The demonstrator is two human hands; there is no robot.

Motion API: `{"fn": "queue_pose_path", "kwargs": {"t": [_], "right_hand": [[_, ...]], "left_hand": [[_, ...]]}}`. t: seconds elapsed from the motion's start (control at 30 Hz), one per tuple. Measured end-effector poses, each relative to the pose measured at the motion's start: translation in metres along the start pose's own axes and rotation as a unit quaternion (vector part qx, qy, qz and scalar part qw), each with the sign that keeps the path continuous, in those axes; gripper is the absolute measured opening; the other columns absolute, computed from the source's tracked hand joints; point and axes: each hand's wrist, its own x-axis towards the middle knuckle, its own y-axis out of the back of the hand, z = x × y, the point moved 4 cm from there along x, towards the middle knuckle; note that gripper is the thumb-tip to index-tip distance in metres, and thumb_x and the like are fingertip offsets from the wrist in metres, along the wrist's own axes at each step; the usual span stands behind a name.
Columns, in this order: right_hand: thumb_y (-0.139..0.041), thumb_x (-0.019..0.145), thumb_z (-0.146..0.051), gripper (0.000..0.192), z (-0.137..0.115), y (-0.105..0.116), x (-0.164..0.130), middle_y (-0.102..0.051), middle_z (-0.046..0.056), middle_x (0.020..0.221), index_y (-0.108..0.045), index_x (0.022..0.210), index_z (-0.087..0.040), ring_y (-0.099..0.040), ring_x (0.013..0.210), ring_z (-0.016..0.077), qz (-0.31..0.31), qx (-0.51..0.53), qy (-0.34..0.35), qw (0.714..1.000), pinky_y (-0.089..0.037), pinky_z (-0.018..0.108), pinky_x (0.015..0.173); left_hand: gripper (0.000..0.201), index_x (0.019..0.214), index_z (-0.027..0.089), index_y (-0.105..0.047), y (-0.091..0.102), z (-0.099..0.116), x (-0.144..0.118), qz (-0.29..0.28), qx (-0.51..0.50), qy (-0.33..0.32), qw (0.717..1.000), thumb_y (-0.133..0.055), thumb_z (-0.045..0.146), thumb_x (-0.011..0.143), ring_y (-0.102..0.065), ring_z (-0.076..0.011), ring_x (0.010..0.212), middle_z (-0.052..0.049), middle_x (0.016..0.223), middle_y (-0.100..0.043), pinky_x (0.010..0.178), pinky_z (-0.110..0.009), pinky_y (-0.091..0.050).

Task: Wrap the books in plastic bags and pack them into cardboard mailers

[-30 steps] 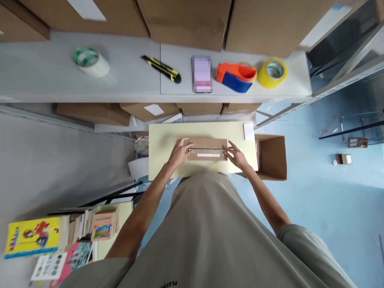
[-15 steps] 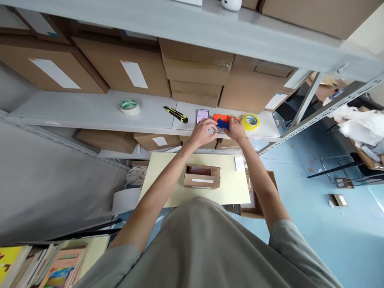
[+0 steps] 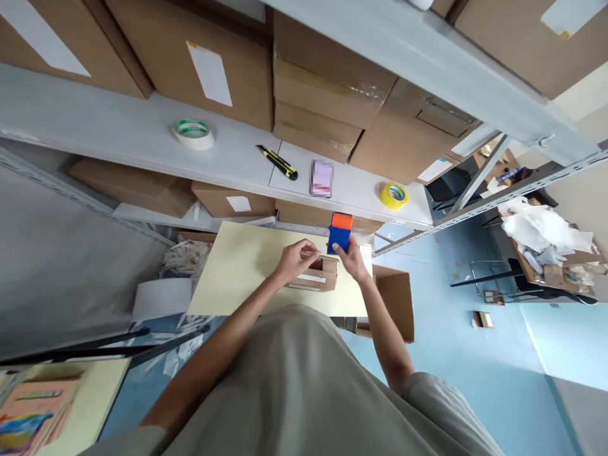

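My right hand (image 3: pixel 350 258) grips a small block-shaped tool, orange on top and blue below (image 3: pixel 339 234), and holds it upright above the table. I cannot make out its exact kind. Just left of it, my left hand (image 3: pixel 297 261) has its fingers curled, with thumb and fingertips pinched close together; whether something thin is between them is not clear. Below both hands, an open small cardboard box (image 3: pixel 323 278) with a white label strip sits on the pale yellow table (image 3: pixel 237 266). My left hand covers the box's left part.
On the shelf (image 3: pixel 237 171) lie a white tape roll (image 3: pixel 194 134), a yellow-black utility knife (image 3: pixel 278 162), a phone (image 3: pixel 322 178) and a yellow tape roll (image 3: pixel 394 196). Cardboard boxes (image 3: pixel 327 82) line its back. An open carton (image 3: pixel 394 304) stands right of the table.
My right hand has lifted the orange and blue tool off the shelf and brought it toward me over the table. My left hand has come down from the shelf to the box.
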Motion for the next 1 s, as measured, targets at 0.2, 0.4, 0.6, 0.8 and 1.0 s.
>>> {"fn": "queue_pose_path", "kwargs": {"t": [0.2,0.4,0.6,0.8,1.0], "right_hand": [[-0.081,0.089,-0.092,0.073,0.001,-0.059,-0.058,-0.076,0.007,0.114,-0.061,0.119,-0.028,-0.072,0.106,0.0282,-0.006,0.082,-0.047,0.995,-0.066,0.048,0.108],[-0.077,0.094,-0.090,0.070,-0.014,-0.093,-0.063,-0.078,0.009,0.120,-0.063,0.124,-0.029,-0.072,0.112,0.0304,-0.012,0.070,-0.062,0.996,-0.067,0.051,0.111],[-0.079,0.091,-0.094,0.075,-0.022,-0.117,-0.072,-0.077,0.009,0.112,-0.066,0.122,-0.027,-0.072,0.102,0.0309,-0.054,-0.018,-0.074,0.996,-0.067,0.052,0.102],[-0.080,0.092,-0.090,0.069,-0.029,-0.117,-0.086,-0.078,0.007,0.105,-0.066,0.116,-0.027,-0.070,0.093,0.0285,-0.128,-0.110,-0.096,0.981,-0.066,0.048,0.089],[-0.080,0.095,-0.078,0.062,-0.045,-0.118,-0.086,-0.080,0.010,0.112,-0.067,0.123,-0.025,-0.071,0.095,0.0310,-0.206,-0.172,-0.116,0.956,-0.062,0.050,0.090]], "left_hand": [[0.033,0.105,0.026,-0.076,0.004,-0.013,-0.047,0.007,-0.062,0.028,0.998,-0.078,0.058,0.095,-0.084,-0.0288,0.098,-0.009,0.108,-0.087,0.097,-0.046,-0.070],[0.028,0.109,0.027,-0.077,0.030,-0.017,-0.067,0.016,-0.060,0.030,0.998,-0.074,0.053,0.099,-0.082,-0.0262,0.098,-0.008,0.114,-0.086,0.094,-0.042,-0.068],[0.046,0.108,0.025,-0.082,0.075,-0.031,-0.071,0.006,-0.033,0.038,0.999,-0.082,0.068,0.091,-0.080,-0.0302,0.109,-0.011,0.116,-0.086,0.091,-0.042,-0.066],[0.076,0.116,0.023,-0.091,0.120,-0.039,-0.046,-0.061,-0.197,0.169,0.964,-0.090,0.089,0.079,-0.082,-0.0359,0.121,-0.012,0.124,-0.090,0.105,-0.044,-0.067],[0.062,0.098,0.025,-0.094,0.126,-0.045,-0.048,-0.101,-0.253,0.210,0.939,-0.100,0.080,0.070,-0.082,-0.0353,0.116,-0.008,0.113,-0.092,0.110,-0.046,-0.065]]}}
